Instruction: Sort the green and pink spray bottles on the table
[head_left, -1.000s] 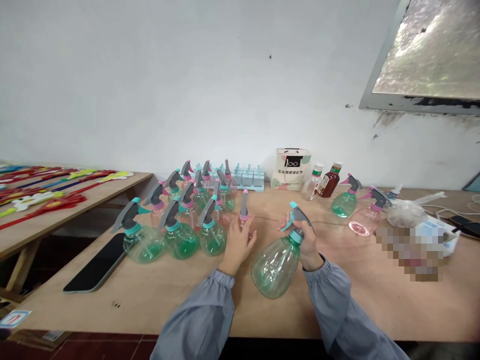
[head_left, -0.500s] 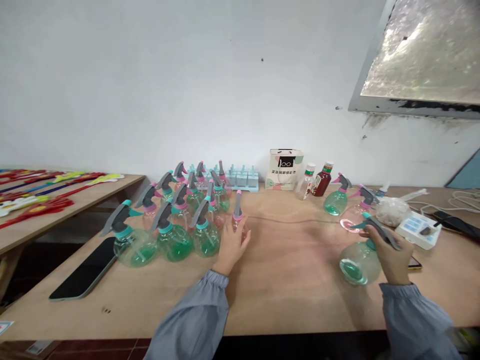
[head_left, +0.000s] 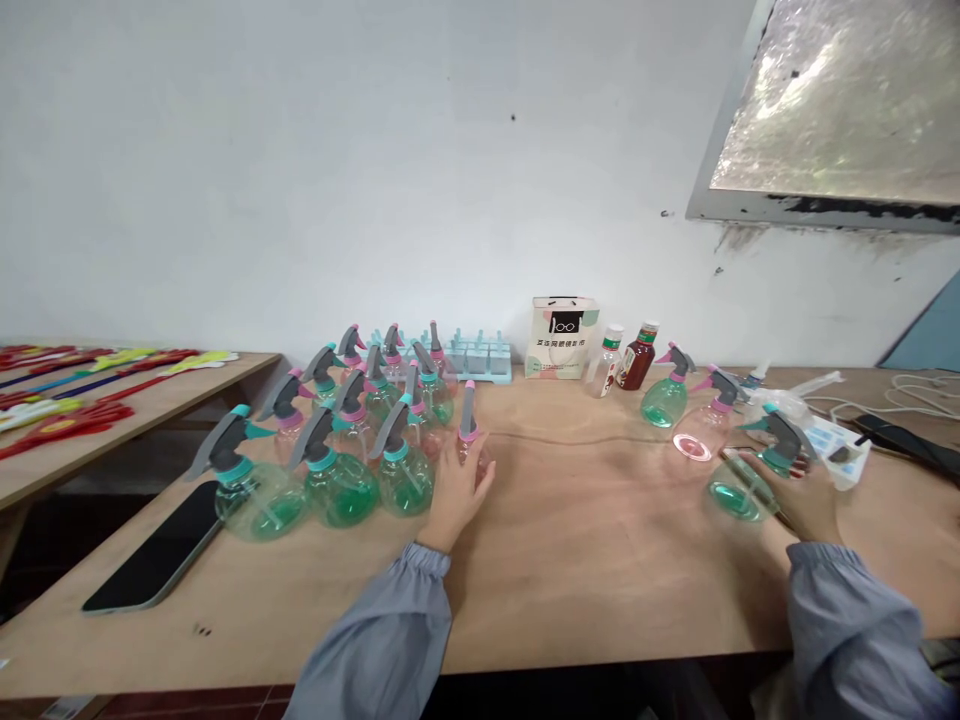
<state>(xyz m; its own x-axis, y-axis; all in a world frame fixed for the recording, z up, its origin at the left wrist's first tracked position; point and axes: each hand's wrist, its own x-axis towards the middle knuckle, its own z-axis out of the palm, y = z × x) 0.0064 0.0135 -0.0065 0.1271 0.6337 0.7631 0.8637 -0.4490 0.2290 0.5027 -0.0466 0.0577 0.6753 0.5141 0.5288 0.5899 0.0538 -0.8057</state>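
Note:
My left hand [head_left: 459, 490] is wrapped round the body of a pink spray bottle [head_left: 468, 425] with a grey trigger head, upright on the table beside a group of several green and pink spray bottles. At the right, my right hand [head_left: 806, 485] grips a green spray bottle [head_left: 742, 488] around its neck area; the bottle is tilted and slightly blurred. Just behind it stand a pink spray bottle [head_left: 697, 432] and a green spray bottle [head_left: 664, 402]. Nearest the front of the left group is a large green bottle [head_left: 262, 500].
A black phone [head_left: 154, 555] lies at the left of the table [head_left: 585, 560]. Along the wall are a light-blue mould rack [head_left: 480, 360], a paper bag [head_left: 561, 340] and two labelled bottles. A white box [head_left: 851, 465], plastic bag and cables lie at the right.
My right hand has moved slightly right with the green bottle, whose spray head now sits higher and further right. My left hand stays on the pink bottle. The view has shifted a little.

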